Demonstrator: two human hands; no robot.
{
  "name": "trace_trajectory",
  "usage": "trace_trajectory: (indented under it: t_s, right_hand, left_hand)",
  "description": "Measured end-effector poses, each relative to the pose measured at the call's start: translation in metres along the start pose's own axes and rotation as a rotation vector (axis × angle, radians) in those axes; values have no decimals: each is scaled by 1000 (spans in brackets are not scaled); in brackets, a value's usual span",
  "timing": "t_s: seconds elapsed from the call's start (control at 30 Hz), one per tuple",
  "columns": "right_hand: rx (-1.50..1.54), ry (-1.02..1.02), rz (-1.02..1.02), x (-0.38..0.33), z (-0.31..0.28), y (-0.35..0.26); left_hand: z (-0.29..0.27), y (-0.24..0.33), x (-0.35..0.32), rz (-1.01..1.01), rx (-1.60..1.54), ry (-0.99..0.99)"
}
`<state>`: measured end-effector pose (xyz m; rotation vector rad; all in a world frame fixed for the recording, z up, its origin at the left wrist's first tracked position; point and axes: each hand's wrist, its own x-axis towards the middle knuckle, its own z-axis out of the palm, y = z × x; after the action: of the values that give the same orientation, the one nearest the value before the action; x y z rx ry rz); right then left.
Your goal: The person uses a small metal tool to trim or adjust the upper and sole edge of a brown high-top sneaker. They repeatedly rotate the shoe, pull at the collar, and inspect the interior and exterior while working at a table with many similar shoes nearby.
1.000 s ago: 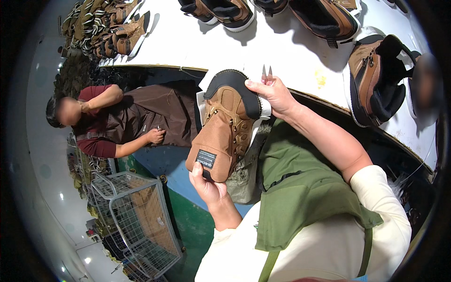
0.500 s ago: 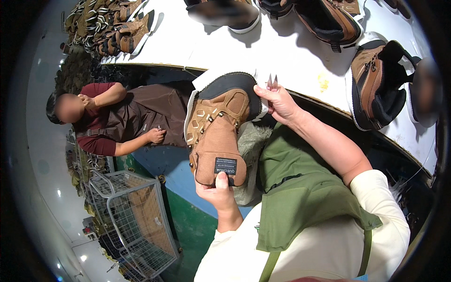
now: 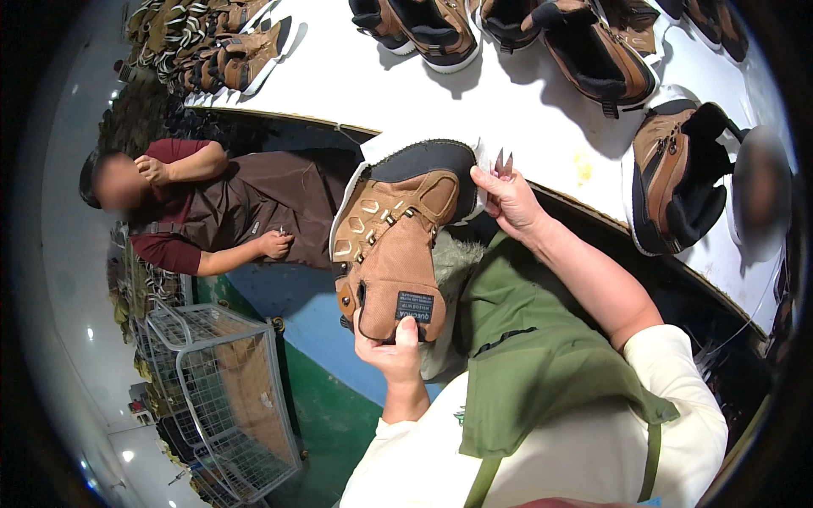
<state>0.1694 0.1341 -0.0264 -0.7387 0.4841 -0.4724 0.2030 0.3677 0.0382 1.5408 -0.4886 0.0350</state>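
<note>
A brown hiking shoe with a black toe cap and a white edge hangs in front of me, its toe toward the table and its tongue toward me. My left hand is closed on the tongue's end, with the thumb over a dark label. At the toe, my right hand pinches the white edge between thumb and fingers. Two pointed metal blades of snips stick out of that same hand; the snips' handle is hidden. A grey fuzzy bundle shows behind the shoe.
Several similar shoes stand on the white table at the top and right. A co-worker sits at the left, a small item in one hand. Below is a wire cart on the green and blue floor.
The shoe has tilted slightly, and more of its side by the tongue shows near my left hand. Both hands keep their grip. My view has shifted a little.
</note>
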Motion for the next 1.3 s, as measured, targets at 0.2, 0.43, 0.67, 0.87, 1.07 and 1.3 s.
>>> trace_trajectory:
  t_s: [0.2, 0.43, 0.67, 0.87, 1.07, 1.3]
  right_hand:
    - [-73, 17, 1, -5, 6, -4]
    - [-49, 26, -17, -2, 3, 0]
    - [-38, 32, -21, 0, -1, 4]
    - [-51, 18, -29, -1, -4, 4]
    - [-38, 24, -43, -3, -2, 3]
    - [-77, 42, -34, -2, -1, 3]
  left_hand:
    - [-2, 1, 1, 47, 92, 7]
    - [-7, -2, -4, 120, 266, -26]
    - [-8, -8, -7, 221, 352, -83]
    - [-11, -13, -8, 236, 334, -119]
    - [-11, -12, -8, 222, 338, -124]
    - [-7, -9, -6, 131, 252, -92]
